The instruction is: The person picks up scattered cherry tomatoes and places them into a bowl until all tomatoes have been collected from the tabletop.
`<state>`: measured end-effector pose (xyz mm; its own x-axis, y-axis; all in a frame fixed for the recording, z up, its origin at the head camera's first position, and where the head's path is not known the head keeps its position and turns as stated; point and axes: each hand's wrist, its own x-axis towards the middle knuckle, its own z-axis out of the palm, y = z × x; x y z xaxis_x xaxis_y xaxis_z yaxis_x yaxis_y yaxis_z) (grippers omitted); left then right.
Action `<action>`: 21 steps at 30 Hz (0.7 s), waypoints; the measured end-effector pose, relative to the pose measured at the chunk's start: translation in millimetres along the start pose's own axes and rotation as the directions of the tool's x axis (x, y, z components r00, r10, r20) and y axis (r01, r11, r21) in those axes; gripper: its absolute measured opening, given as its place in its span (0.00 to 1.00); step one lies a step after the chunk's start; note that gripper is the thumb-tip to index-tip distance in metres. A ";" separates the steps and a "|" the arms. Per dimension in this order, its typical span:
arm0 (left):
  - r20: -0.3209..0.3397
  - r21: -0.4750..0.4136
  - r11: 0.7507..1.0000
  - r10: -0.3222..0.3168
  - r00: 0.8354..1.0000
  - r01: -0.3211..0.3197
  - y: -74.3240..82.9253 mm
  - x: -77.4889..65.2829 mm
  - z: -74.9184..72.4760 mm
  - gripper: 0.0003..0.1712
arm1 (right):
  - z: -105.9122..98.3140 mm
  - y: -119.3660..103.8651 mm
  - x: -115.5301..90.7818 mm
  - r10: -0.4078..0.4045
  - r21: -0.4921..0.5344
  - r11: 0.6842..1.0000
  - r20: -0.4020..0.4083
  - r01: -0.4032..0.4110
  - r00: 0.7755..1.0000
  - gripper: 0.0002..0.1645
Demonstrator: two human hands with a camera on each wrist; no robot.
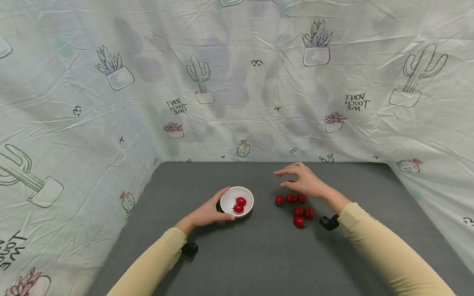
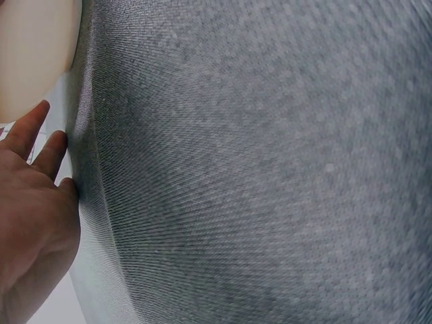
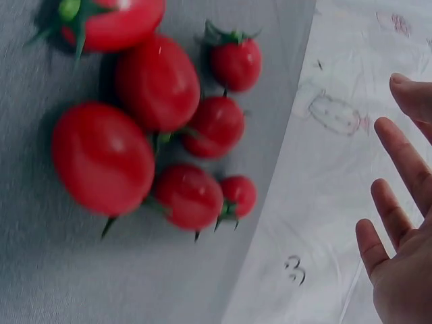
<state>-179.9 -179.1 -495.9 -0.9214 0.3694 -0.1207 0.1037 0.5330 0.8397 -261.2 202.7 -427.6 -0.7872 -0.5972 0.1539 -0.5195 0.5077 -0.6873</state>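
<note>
On the left of the dark table stands a small white bowl (image 1: 227, 200) with two red cherry tomatoes (image 1: 241, 201) inside. My left hand (image 1: 207, 213) holds the bowl's left side, thumb along the near rim and index finger at the far rim. Part of that bowl (image 2: 34, 54) shows above the fingers in the left wrist view. My right hand (image 1: 305, 181) hovers over the far end of a loose group of cherry tomatoes (image 1: 299, 222), its fingers spread and holding nothing. One tomato is mostly hidden beneath it. In the right wrist view the tomatoes (image 3: 102, 158) lie apart from the fingers.
A dark grey cloth covers the table (image 1: 252, 259). Behind it and along the sides hangs a pale curtain (image 1: 237, 82) printed with cacti. Each wrist carries a black camera mount, such as the right one (image 1: 328, 223).
</note>
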 end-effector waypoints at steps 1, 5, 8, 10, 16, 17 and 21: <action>-0.001 0.002 1.000 0.000 1.000 0.000 -0.1 0.0 -0.1 0.63 | -1.9 2.0 -0.7 0.002 0.001 1.000 -0.009 -0.002 1.000 0.24; -0.001 0.006 1.000 -0.003 1.000 0.003 0.5 -0.7 -0.2 0.63 | -7.6 9.3 -3.5 0.010 -0.004 1.000 -0.032 -0.010 0.999 0.24; 0.001 0.005 1.000 -0.006 1.000 0.006 0.7 -0.8 -0.2 0.64 | -9.9 14.6 -4.6 0.020 -0.007 1.000 -0.038 -0.020 0.999 0.25; 0.001 0.002 1.000 -0.007 1.000 0.007 0.8 -0.7 -0.2 0.64 | -10.5 18.2 -4.9 0.030 -0.007 1.000 -0.038 -0.031 0.999 0.26; -0.002 -0.006 1.000 -0.004 1.000 0.004 -0.4 0.5 -0.1 0.63 | -9.8 28.6 -5.8 0.066 -0.017 0.998 -0.043 -0.067 0.997 0.26; -0.001 -0.008 1.000 -0.003 1.000 0.003 -0.6 0.8 0.0 0.63 | -9.6 30.1 -5.9 0.070 -0.019 0.997 -0.044 -0.071 0.997 0.26; 0.002 -0.019 1.000 0.000 1.000 0.000 0.2 0.9 0.3 0.63 | -8.0 35.2 -6.0 0.084 -0.035 0.996 -0.051 -0.086 0.995 0.26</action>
<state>-180.6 -178.4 -496.0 -0.9208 0.3706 -0.1216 0.0964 0.5183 0.8498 -277.4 229.1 -447.0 -0.8442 -0.5197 0.1314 -0.4609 0.5786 -0.6729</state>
